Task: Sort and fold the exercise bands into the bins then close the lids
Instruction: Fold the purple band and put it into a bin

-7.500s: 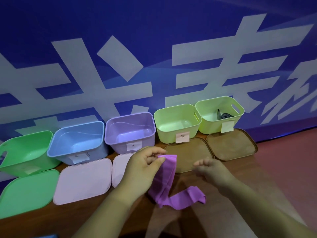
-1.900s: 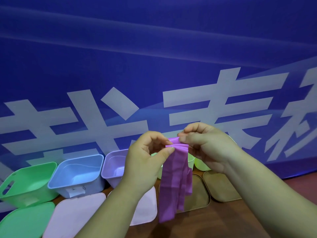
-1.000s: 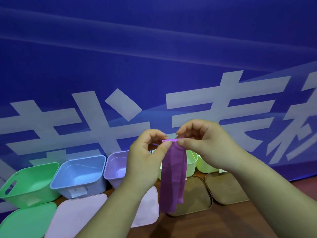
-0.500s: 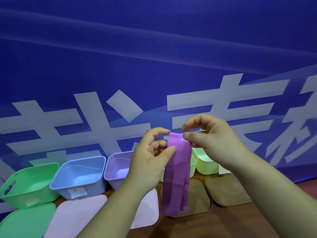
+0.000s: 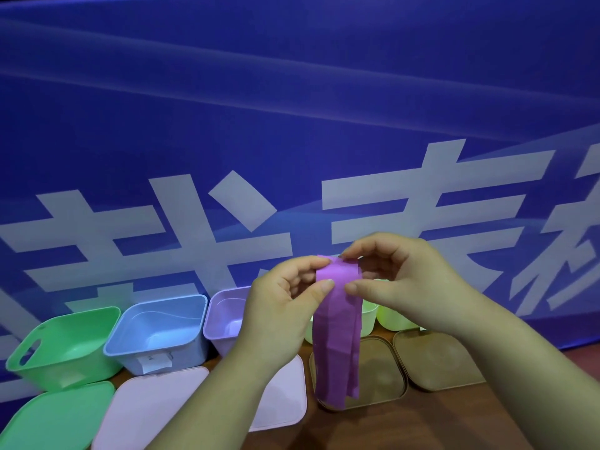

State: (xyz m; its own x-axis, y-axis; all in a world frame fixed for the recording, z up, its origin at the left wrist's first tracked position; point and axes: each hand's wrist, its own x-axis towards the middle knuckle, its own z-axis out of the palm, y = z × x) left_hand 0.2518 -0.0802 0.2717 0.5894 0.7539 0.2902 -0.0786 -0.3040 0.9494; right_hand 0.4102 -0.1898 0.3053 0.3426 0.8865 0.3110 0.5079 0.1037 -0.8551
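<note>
A purple exercise band [image 5: 337, 339] hangs folded in several layers in front of me, above the table. My left hand [image 5: 285, 306] pinches its top left edge between thumb and fingers. My right hand [image 5: 402, 280] pinches the top right edge the same way. Behind stand open bins in a row: a green bin [image 5: 65, 345], a blue bin [image 5: 159, 329], a purple bin [image 5: 224, 316] and two light green bins [image 5: 393, 316], mostly hidden by my hands.
Lids lie flat on the brown table before the bins: a green lid [image 5: 48, 417], two pale pink lids [image 5: 152, 404], and two brown lids [image 5: 435, 358]. A blue banner with white characters [image 5: 292, 125] rises right behind the bins.
The band went from lying loose on the table to hanging folded between both hands. In the last half second both hands shifted their pinch at the top fold; the band hangs slightly lower.
</note>
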